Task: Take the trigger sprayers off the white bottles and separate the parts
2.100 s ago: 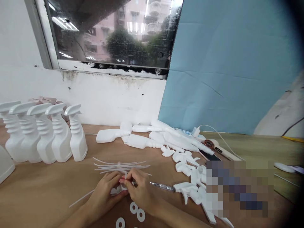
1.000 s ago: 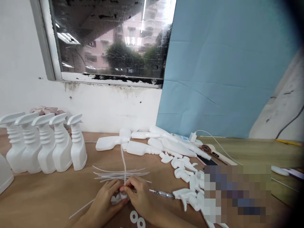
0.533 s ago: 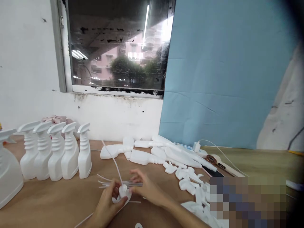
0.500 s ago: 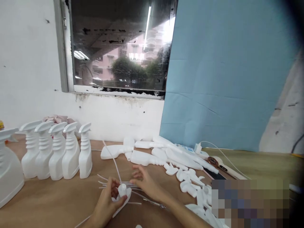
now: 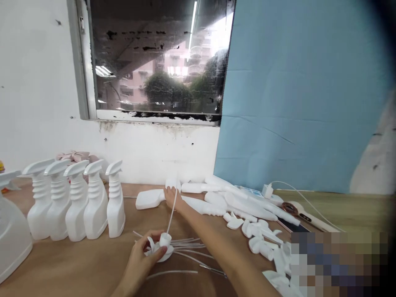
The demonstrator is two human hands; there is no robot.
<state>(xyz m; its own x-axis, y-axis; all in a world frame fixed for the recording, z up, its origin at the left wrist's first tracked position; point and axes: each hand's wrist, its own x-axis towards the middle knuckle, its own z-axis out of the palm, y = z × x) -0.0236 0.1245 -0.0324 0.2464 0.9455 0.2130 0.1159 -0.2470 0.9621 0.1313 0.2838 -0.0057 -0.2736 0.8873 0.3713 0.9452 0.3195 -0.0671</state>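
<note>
My left hand (image 5: 145, 253) grips a white trigger spray head (image 5: 165, 240) low in the middle of the view. A thin white dip tube (image 5: 172, 212) stands up from it, leaning slightly right. Farther back, my right hand (image 5: 173, 198) has its fingers curled over the neck of a white spray bottle (image 5: 149, 199) that lies on its side. My palm and fingers cover much of that neck. Several loose dip tubes (image 5: 188, 245) lie on the brown table behind and to the right of the spray head.
Several upright bottles with spray heads (image 5: 116, 206) line the left side. More empty-looking bottles (image 5: 235, 202) are piled at the back right. Loose spray heads (image 5: 261, 243) lie nearer, on the right. Tweezers (image 5: 213, 270), a phone (image 5: 292, 225) and a handheld fan (image 5: 309, 216) are also there.
My right hand has moved away and forward, from beside the dip tubes to the lying bottle's neck. My left hand still holds the spray head, slightly farther right. The view has shifted a little.
</note>
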